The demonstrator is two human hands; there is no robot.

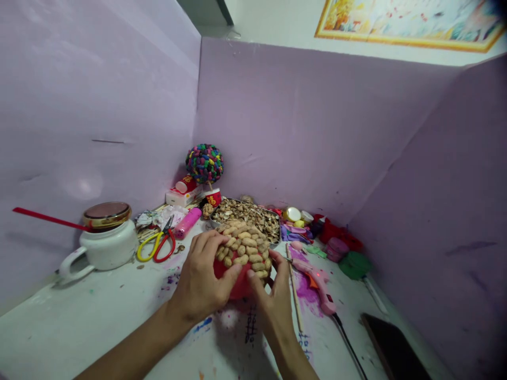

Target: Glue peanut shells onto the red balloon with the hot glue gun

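Item 1: rounded red form partly covered in tan unshelled peanuts [249,245], held between my two hands at the middle of the view; I cannot tell whether its underside touches the white, paint-stained tabletop [99,311].

Item 2: my left hand [208,277], curved round the form's 9 o'clock side, fingers over the peanuts, thumb against the bare red surface.

Item 3: my right hand [275,295], cupped at 4 o'clock, fingers along the edge, thumb at the front; I cannot tell whether its fingertips press a single peanut.

Surroundings, directions taken from the form:
- 12 o'clock, just behind: shallow metal-rimmed tray heaped with brown shell pieces [247,215].
- 11 o'clock: multicoloured, knobbly ball [205,163] on a stick in a small red cup [214,197].
- 10 o'clock: bright pink cylinder [188,224].
- 9 o'clock: scissors with yellow and red handles [165,248]; farther out, white handled mug [111,248] topped by a gold-rimmed round lid [106,215].
- 4 o'clock: slim pale wooden stick [295,295], pink glue gun [321,287] with black cord [349,343], and, well apart, dark flat rectangular device [394,348].
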